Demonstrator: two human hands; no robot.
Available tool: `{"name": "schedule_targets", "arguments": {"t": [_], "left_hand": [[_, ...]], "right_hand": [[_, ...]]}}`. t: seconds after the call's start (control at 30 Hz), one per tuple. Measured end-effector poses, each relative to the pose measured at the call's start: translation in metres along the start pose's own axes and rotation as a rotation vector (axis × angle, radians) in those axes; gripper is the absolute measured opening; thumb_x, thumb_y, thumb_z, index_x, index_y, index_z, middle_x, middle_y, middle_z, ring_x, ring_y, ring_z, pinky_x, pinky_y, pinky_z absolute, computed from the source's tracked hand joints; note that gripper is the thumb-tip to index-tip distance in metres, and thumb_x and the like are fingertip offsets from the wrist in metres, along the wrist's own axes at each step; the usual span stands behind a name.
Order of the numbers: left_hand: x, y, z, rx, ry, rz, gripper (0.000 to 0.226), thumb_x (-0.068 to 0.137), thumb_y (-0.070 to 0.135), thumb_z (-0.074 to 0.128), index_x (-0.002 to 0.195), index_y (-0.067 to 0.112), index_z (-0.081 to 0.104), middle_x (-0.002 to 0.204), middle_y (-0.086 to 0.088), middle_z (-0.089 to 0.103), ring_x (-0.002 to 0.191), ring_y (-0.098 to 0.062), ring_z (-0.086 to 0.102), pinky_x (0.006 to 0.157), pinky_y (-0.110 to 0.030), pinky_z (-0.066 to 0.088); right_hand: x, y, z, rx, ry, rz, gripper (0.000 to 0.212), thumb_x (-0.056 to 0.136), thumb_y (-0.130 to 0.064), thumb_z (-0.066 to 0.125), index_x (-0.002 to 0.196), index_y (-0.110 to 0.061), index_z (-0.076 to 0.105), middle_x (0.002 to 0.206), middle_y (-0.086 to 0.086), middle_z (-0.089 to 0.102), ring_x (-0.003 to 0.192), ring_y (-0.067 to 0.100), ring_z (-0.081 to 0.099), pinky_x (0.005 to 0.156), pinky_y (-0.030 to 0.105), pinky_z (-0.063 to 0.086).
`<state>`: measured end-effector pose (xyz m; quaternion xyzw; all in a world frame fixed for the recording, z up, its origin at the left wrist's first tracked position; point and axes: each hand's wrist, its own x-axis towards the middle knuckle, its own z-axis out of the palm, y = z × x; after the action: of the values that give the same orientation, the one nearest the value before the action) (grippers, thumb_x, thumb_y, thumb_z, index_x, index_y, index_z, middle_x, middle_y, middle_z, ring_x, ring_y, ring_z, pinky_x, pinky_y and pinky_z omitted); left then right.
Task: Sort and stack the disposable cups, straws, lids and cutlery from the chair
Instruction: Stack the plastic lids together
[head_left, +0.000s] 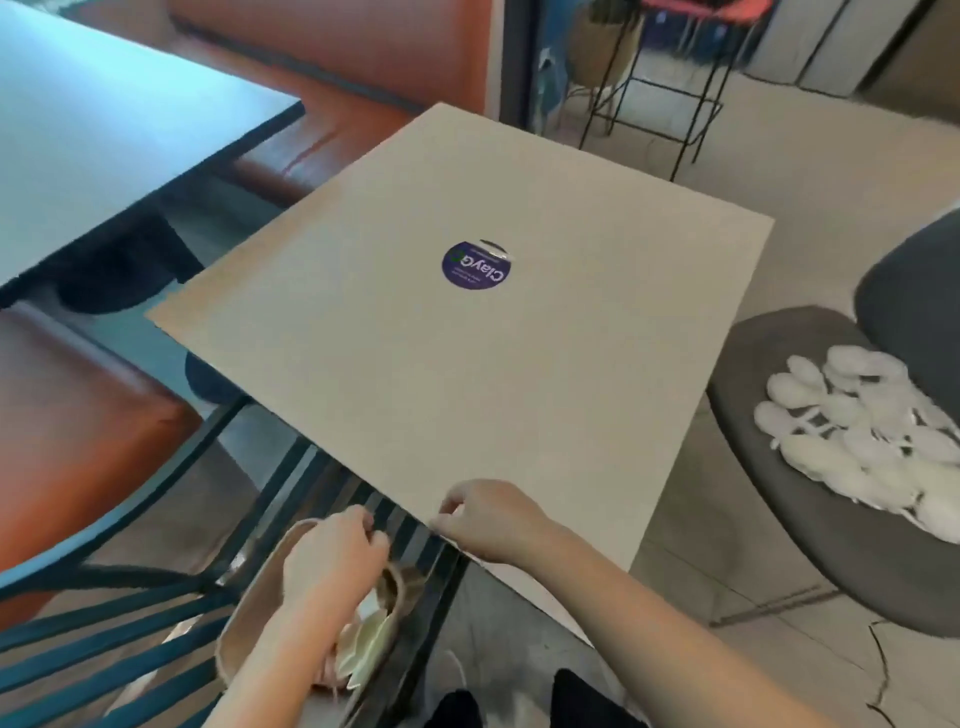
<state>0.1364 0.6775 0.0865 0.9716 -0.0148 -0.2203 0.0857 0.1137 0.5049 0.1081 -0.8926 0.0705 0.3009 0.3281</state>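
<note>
Beige table (467, 389) (purple sticker (476, 264))

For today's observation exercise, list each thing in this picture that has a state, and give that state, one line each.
Left hand: fingers curled, reaching into the beige bag.
Right hand: fingers pinching the near edge of the table.
Beige bag: open, on the slatted chair.
White cutlery: loose heap, unsorted, on the grey chair.
Table: bare except a round sticker.

Right hand (488, 519) rests on the near edge of the square beige worktop (571, 389). Left hand (332, 561) lies left of it, below the worktop edge, in a tan woven basket (249, 623). White plastic spoons (862, 436) lie heaped on the grey round chair seat (810, 530), well right of the right hand.
</note>
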Motion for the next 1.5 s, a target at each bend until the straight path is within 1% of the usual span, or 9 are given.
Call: {"name": "schedule_targets", "arguments": {"t": [0.1, 0.3, 0.57, 0.7, 0.83, 0.97, 1.13, 1.27, 1.5], "left_hand": [[-0.004, 0.055, -0.007, 0.006, -0.027, 0.075, 0.019, 0.093, 0.035, 0.046, 0.106, 0.027, 0.057, 0.099, 0.004, 0.066, 0.091, -0.017, 0.062, 0.078, -0.030, 0.051], [-0.036, 0.239, 0.031, -0.048, -0.030, 0.257, 0.012, 0.092, 0.033, 0.049, 0.094, 0.026, 0.058, 0.086, 0.006, 0.057, 0.080, -0.016, 0.054, 0.067, -0.025, 0.041], [-0.064, 0.406, 0.092, -0.010, -0.139, 0.431, 0.018, 0.091, 0.035, 0.052, 0.095, 0.023, 0.064, 0.097, 0.000, 0.067, 0.091, -0.019, 0.062, 0.081, -0.030, 0.051], [-0.060, 0.472, 0.112, 0.084, -0.234, 0.501, 0.017, 0.091, 0.035, 0.052, 0.098, 0.023, 0.061, 0.090, 0.004, 0.064, 0.081, -0.012, 0.059, 0.069, -0.026, 0.046], [-0.040, 0.537, 0.137, 0.154, -0.344, 0.542, 0.015, 0.092, 0.032, 0.051, 0.096, 0.021, 0.060, 0.084, 0.002, 0.065, 0.080, -0.013, 0.061, 0.070, -0.025, 0.047], [-0.003, 0.608, 0.159, 0.191, -0.351, 0.563, 0.017, 0.091, 0.034, 0.051, 0.095, 0.022, 0.062, 0.084, 0.003, 0.062, 0.081, -0.014, 0.060, 0.077, -0.028, 0.049], [0.042, 0.679, 0.172, 0.198, -0.344, 0.561, 0.020, 0.091, 0.036, 0.053, 0.101, 0.021, 0.061, 0.100, 0.002, 0.064, 0.088, -0.015, 0.059, 0.074, -0.027, 0.046], [0.071, 0.729, 0.189, 0.179, -0.372, 0.539, 0.031, 0.087, 0.038, 0.057, 0.112, 0.020, 0.060, 0.111, -0.002, 0.065, 0.098, -0.020, 0.061, 0.081, -0.029, 0.049], [0.126, 0.827, 0.277, 0.206, -0.244, 0.672, 0.057, 0.083, 0.045, 0.064, 0.130, 0.015, 0.050, 0.124, -0.009, 0.046, 0.119, -0.027, 0.046, 0.091, -0.034, 0.042]], "right_hand": [[-0.028, 0.049, -0.035, 0.031, 0.105, 0.054, 0.035, 0.092, -0.042, 0.050, 0.110, -0.016, 0.065, 0.112, 0.004, 0.066, 0.102, 0.024, 0.059, 0.083, 0.034, 0.047], [-0.113, 0.222, -0.109, 0.102, 0.239, 0.218, 0.031, 0.089, -0.044, 0.053, 0.105, -0.020, 0.064, 0.109, 0.001, 0.066, 0.101, 0.021, 0.059, 0.081, 0.032, 0.047], [-0.201, 0.400, -0.156, 0.270, 0.325, 0.476, 0.022, 0.088, -0.041, 0.056, 0.095, -0.021, 0.062, 0.102, -0.002, 0.067, 0.099, 0.017, 0.059, 0.081, 0.030, 0.045], [-0.222, 0.460, -0.171, 0.411, 0.354, 0.562, 0.028, 0.087, -0.042, 0.057, 0.103, -0.020, 0.065, 0.107, -0.003, 0.065, 0.099, 0.015, 0.058, 0.082, 0.028, 0.044], [-0.218, 0.511, -0.186, 0.482, 0.360, 0.623, 0.025, 0.087, -0.041, 0.058, 0.100, -0.020, 0.065, 0.102, -0.003, 0.065, 0.098, 0.015, 0.059, 0.078, 0.029, 0.044], [-0.194, 0.562, -0.218, 0.529, 0.360, 0.680, 0.024, 0.087, -0.038, 0.058, 0.098, -0.017, 0.064, 0.095, -0.001, 0.064, 0.092, 0.016, 0.060, 0.073, 0.028, 0.043], [-0.153, 0.611, -0.264, 0.519, 0.395, 0.699, 0.028, 0.088, -0.036, 0.056, 0.105, -0.015, 0.065, 0.109, 0.004, 0.067, 0.101, 0.021, 0.061, 0.075, 0.028, 0.043], [-0.129, 0.658, -0.289, 0.540, 0.456, 0.730, 0.042, 0.089, -0.037, 0.056, 0.126, -0.019, 0.054, 0.120, 0.005, 0.061, 0.109, 0.022, 0.057, 0.075, 0.027, 0.040], [-0.059, 0.804, -0.316, 0.426, 0.599, 0.821, 0.065, 0.084, -0.044, 0.063, 0.139, -0.022, 0.037, 0.136, 0.009, 0.042, 0.124, 0.029, 0.043, 0.095, 0.038, 0.042]]}}
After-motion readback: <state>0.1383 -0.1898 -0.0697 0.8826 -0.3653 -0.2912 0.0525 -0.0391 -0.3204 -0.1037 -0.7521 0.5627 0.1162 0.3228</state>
